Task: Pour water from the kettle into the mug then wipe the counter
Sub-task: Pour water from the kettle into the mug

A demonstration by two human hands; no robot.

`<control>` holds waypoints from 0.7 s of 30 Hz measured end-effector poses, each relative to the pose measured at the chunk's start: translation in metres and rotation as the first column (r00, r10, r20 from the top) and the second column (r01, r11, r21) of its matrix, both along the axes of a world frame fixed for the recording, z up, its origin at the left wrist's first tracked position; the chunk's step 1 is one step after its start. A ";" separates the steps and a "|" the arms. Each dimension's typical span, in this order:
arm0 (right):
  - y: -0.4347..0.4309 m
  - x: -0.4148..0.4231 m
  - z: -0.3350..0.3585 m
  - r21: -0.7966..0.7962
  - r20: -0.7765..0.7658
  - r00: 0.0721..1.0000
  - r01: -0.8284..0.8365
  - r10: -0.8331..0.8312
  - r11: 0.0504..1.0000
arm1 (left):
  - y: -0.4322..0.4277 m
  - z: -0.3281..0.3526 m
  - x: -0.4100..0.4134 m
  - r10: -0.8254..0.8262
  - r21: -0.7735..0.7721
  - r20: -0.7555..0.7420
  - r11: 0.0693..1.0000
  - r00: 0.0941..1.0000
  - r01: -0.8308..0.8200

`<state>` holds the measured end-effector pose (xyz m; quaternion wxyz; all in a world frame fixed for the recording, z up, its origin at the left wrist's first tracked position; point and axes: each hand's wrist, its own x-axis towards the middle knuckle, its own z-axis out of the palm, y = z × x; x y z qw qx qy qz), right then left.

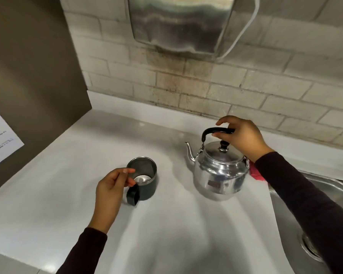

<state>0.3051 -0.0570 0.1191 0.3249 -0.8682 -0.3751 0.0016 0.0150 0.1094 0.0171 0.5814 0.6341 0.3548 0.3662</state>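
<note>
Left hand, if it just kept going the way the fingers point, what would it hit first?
Most likely the mug. The left hand has its fingertips at the near rim, pointing across the opening, just above the mug's handle. Whether they already touch the rim is unclear from this single view.

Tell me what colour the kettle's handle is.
Black, on a shiny silver kettle; the handle shows clearly in the head view.
</note>
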 end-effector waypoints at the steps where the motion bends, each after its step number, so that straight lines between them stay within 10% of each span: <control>1: -0.003 -0.008 0.008 -0.019 0.004 1.000 -0.029 0.029 0.999 | 0.004 -0.002 -0.001 0.002 0.000 0.000 1.000 1.000 -0.002; 21: 0.030 -0.113 0.071 -0.435 0.248 0.873 -0.286 0.419 0.853 | 0.032 -0.028 -0.010 -0.160 -0.015 -0.021 0.987 0.987 0.160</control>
